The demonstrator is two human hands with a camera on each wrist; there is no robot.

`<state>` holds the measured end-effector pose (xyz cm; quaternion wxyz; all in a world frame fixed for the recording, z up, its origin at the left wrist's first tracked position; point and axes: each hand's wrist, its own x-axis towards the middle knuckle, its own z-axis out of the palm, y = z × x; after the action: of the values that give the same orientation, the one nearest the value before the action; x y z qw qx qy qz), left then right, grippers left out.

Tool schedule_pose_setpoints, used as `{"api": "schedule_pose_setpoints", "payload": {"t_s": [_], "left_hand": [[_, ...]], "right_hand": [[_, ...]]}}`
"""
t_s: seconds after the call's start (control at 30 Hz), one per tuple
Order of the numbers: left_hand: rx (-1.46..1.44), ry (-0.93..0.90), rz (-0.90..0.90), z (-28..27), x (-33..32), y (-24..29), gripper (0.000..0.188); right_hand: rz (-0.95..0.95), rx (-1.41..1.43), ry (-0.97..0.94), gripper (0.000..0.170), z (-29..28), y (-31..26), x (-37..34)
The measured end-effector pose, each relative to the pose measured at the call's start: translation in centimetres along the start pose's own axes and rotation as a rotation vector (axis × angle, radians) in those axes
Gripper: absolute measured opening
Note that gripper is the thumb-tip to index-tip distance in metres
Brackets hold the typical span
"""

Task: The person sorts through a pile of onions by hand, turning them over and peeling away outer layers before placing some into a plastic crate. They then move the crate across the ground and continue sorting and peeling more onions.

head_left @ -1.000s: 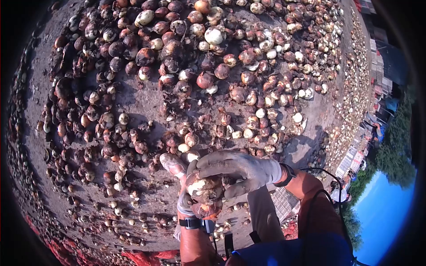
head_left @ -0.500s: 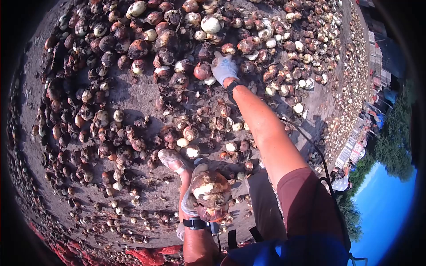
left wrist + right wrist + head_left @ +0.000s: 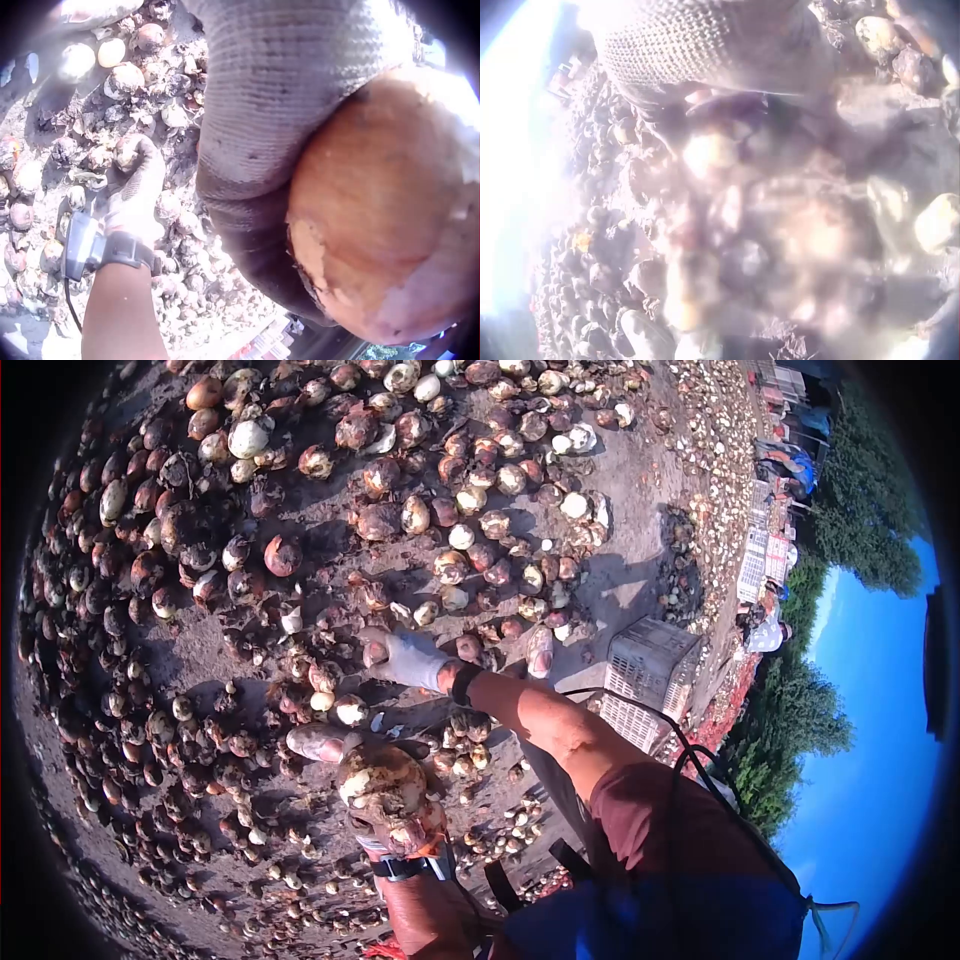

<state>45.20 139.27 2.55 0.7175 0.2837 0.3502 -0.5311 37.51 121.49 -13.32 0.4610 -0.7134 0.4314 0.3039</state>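
Observation:
My left hand (image 3: 259, 112), in a grey knit glove, grips a large brown-skinned onion (image 3: 382, 210). In the head view the held onions (image 3: 385, 785), with peeling, dirt-stained skins, hide most of that hand. My right hand (image 3: 410, 658), gloved too, is stretched out low over the ground just beyond my feet. Its thumb and fingers pinch a small reddish onion (image 3: 375, 652) there. The left wrist view also has this onion (image 3: 127, 152) at the tip of the right thumb. Much of the right wrist view is washed out and blurred.
Onions (image 3: 370, 520) lie scattered thickly over bare soil (image 3: 620, 550) all around. My shoes (image 3: 318, 742) stand among them. A pale plastic crate (image 3: 650, 670) sits to the right. A cable (image 3: 640, 705) runs along my right arm. People (image 3: 790, 465) and more crates are farther off.
My right hand left the held onions, reached out to onions farther away, and is now back nearer my feet at a small onion. The left hand keeps its onions. The head view has turned right.

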Motion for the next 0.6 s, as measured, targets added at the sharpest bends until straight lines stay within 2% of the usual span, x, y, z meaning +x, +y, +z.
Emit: {"api": "schedule_pose_setpoints", "payload": {"t_s": [0.07,0.1,0.13,0.17,0.2,0.23,0.27,0.3,0.33,0.37,0.4,0.43,0.47,0.53,0.57,0.6], "left_hand": [[0.125,-0.091,-0.011,0.0,0.2,-1.2,0.068],[0.207,-0.172,-0.017,-0.2,0.5,-1.7,0.07],[0.238,-0.157,-0.044,-0.6,0.5,-2.4,0.075],[0.223,-0.164,-0.076,-0.8,0.6,-3.3,0.077],[0.207,-0.171,-0.108,-0.9,0.7,-4.3,0.078],[0.193,-0.177,-0.141,-1.1,0.8,-5.3,0.08],[0.122,-0.204,-0.229,0.1,0.8,-6.1,0.076],[0.142,-0.326,-0.257,-1.1,1.4,-6.6,0.076],[0.151,-0.297,-0.256,-1.6,1.8,-7.1,0.076],[0.155,-0.263,-0.255,-1.9,2.0,-7.9,0.076],[0.161,-0.228,-0.252,-2.2,2.1,-8.7,0.076],[0.164,-0.204,-0.259,-2.3,2.2,-9.5,0.076],[0.17,-0.189,-0.279,-2.3,2.4,-10.3,0.076],[0.18,-0.165,-0.328,-2.2,2.9,-12.1,0.076],[0.189,-0.157,-0.354,-2.2,3.2,-12.8,0.076],[0.197,-0.145,-0.383,-2.3,3.4,-13.7,0.076]], "right_hand": [[-0.046,-0.03,0.171,0.067,0.4,3.5,-4.1],[-0.005,0.027,0.189,0.067,-0.1,5.7,-6.0],[0.04,0.086,0.208,0.066,-0.8,8.0,-8.2],[0.101,0.104,0.328,0.067,-2.1,10.0,-11.0],[0.197,0.056,0.476,0.065,-1.3,14.8,-12.8],[0.272,-0.031,0.559,0.064,-3.8,16.5,-16.2],[0.259,0.111,0.659,0.066,-5.7,18.9,-19.4],[0.162,0.035,0.835,0.065,-5.9,24.3,-22.0],[0.173,0.255,0.887,0.061,-7.2,28.0,-25.2],[0.379,0.092,0.972,0.058,-9.3,28.9,-29.0],[0.451,-0.105,1.033,0.057,-12.1,28.6,-32.3],[0.451,-0.059,1.028,0.057,-14.1,28.7,-35.4],[0.469,-0.24,1.011,0.057,-14.9,30.7,-38.7],[0.348,-0.388,0.959,0.056,-17.1,30.2,-43.1],[0.294,-0.367,0.942,0.057,-17.9,30.4,-44.9],[0.35,-0.413,0.974,0.057,-18.5,30.9,-46.6]]}}
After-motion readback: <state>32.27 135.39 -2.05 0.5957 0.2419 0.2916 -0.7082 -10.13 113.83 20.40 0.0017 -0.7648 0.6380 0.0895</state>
